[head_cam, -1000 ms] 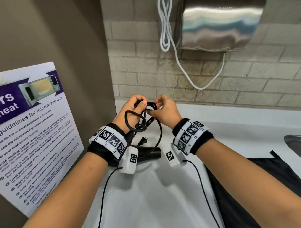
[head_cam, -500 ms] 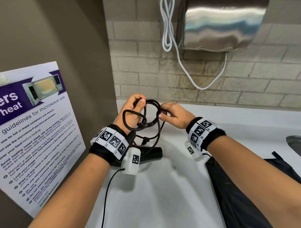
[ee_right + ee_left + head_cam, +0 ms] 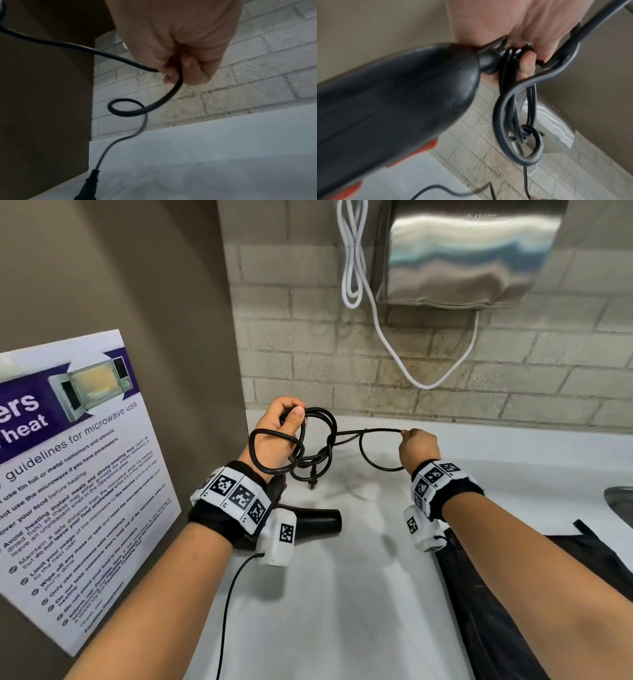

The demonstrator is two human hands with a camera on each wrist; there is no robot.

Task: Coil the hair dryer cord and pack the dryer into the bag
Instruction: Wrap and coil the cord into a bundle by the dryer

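poster: a purple and white microwave guidelines poster (image 3: 68, 474) is fixed to the brown wall at far left.
left hand: the left hand (image 3: 277, 436) is raised above the counter, fingers and thumb curled round several gathered loops of the black rubber hair dryer cord (image 3: 320, 440); in the left wrist view the same loops (image 3: 513, 121) hang from the fingers (image 3: 527, 60), with one turn wound round the bunch.
dryer: the black plastic hair dryer (image 3: 318, 523) hangs below the left wrist, its barrel pointing right just above the counter; the left wrist view shows its dark body (image 3: 393, 101) with orange trim filling the lower left, the cord coming out of its end right at the hand.
plug: the black two-pin plug (image 3: 311, 482) dangles under the coil, near the counter; the right wrist view shows it (image 3: 87, 189) at the bottom edge.
counter: a white smooth countertop (image 3: 342, 611) runs under both arms.
right hand: the right hand (image 3: 418, 446) is held well apart from the left, closed in a pinch on a stretch of cord drawn out sideways; its fingers (image 3: 188, 70) are clamped on the cord (image 3: 154, 105), which curls into a small loop below.
bag: a black fabric bag (image 3: 513, 611) lies flat on the counter under the right forearm.
wall: a steel hand dryer (image 3: 462, 258) with a white cable (image 3: 352, 268) hangs on the brick wall above.
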